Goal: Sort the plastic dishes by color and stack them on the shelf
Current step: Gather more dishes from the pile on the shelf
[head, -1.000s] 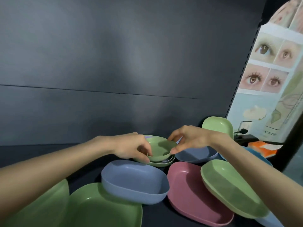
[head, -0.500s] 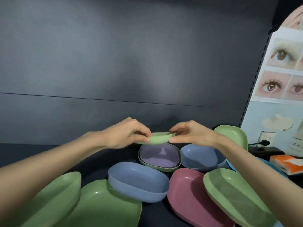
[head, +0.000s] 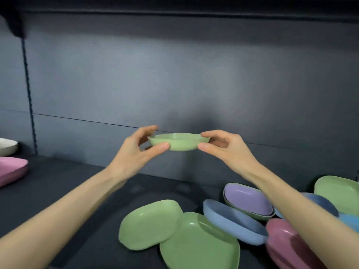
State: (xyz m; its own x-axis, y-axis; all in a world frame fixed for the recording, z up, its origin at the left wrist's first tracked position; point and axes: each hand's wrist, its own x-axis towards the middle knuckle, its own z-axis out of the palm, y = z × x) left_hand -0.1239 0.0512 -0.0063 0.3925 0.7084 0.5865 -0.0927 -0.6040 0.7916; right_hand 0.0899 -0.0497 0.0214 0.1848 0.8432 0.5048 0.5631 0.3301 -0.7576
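A small green bowl (head: 179,142) hangs level in the air before the dark back wall. My left hand (head: 136,152) pinches its left rim and my right hand (head: 223,145) pinches its right rim. Below on the dark shelf (head: 68,187) lie two green plates (head: 149,227) (head: 200,243), a blue dish (head: 233,220), a purple bowl (head: 249,199) nested in a green one, a pink plate (head: 287,243), another blue dish (head: 320,203) and a green dish (head: 338,193) at the far right.
At the far left edge a pink plate (head: 11,169) lies on the shelf with a white bowl (head: 6,146) behind it. A slotted upright (head: 29,90) runs down the back wall at the left. Another shelf board crosses overhead.
Both hands have lifted the small green bowl off the purple bowl and carried it up and leftward. The view has swung left, bringing the pink plate and white bowl into sight.
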